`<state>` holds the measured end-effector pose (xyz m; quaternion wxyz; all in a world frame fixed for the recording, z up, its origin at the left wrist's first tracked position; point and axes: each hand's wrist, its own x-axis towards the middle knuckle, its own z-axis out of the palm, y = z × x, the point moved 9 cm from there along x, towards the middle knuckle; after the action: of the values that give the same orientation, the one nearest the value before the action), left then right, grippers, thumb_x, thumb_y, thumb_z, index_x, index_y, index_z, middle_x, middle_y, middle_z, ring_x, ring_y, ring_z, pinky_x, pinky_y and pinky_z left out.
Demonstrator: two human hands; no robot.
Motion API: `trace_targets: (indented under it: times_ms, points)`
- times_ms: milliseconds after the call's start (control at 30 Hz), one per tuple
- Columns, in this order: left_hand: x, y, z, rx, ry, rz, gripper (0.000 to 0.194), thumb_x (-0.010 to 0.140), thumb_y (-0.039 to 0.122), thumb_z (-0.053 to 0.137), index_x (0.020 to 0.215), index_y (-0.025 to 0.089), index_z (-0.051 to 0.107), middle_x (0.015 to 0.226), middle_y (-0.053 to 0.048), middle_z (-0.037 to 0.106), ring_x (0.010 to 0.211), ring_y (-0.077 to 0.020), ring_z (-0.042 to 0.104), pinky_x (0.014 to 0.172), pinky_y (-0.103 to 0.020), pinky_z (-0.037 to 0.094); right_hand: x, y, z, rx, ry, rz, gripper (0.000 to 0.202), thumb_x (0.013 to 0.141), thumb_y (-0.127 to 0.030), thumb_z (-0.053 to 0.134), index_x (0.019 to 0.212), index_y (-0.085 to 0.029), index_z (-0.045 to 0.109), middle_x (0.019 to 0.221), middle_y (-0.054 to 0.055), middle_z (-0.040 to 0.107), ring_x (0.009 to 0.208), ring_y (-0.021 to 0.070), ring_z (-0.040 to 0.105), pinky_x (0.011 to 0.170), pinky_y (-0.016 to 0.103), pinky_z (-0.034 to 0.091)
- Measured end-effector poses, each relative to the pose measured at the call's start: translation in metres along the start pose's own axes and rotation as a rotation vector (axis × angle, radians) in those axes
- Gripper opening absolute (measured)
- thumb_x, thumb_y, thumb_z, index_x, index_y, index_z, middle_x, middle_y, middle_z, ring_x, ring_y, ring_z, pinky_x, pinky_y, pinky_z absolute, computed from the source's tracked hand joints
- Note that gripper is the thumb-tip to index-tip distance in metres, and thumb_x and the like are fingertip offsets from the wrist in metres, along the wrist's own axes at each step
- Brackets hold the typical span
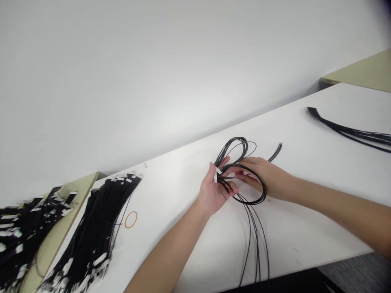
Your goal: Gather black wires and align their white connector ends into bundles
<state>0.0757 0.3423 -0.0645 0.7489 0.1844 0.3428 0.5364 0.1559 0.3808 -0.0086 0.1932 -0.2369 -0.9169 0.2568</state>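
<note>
A looped black cable bundle [265, 191] with a white connector [217, 175] lies between my hands over the table. My left hand [214, 191] is closed on it, thumb against the white connector. My right hand [269, 175] is curled at the loops, its fingertips on thin wires near the connector; part of its grip is hidden behind the loops. Several loose wire ends [256, 240] hang down toward the table's front edge. A short black cable end [275, 151] sticks out beyond my right hand.
On the white table [171, 179], a thick pile of black cables with white ends [97, 219] lies left, beside an orange rubber band [131, 219]. More cables [27, 228] rest on a yellowish surface further left. Another black cable bundle [351, 130] lies right. A white wall [152, 81] stands behind.
</note>
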Motion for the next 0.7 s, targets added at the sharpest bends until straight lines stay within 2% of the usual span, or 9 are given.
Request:
trace_targets:
  times_ms: [167,700]
  points:
    - [0.0002,0.0000,0.0004,-0.012,0.003,-0.001,0.050,0.087,0.058,0.036,0.125,0.032,0.053,0.107,-0.005,0.063,0.056,-0.0126,0.060,0.052,-0.025,0.042,0.0000,-0.0001,-0.0002,0.010,0.013,-0.026,0.032,0.093,-0.023,0.038,0.117,-0.030,0.058,0.100,0.003,0.062,0.085,0.0172,0.057,0.077,0.034,0.043]
    - [0.0001,-0.0010,0.0020,-0.007,0.014,-0.025,0.052,0.087,0.058,0.035,0.126,0.030,0.053,0.103,-0.006,0.064,0.055,-0.0124,0.059,0.052,-0.025,0.043,-0.0010,-0.0057,-0.0023,-0.004,0.019,-0.040,0.026,0.093,-0.025,0.041,0.110,-0.027,0.060,0.096,0.003,0.064,0.086,0.0166,0.059,0.082,0.037,0.042]
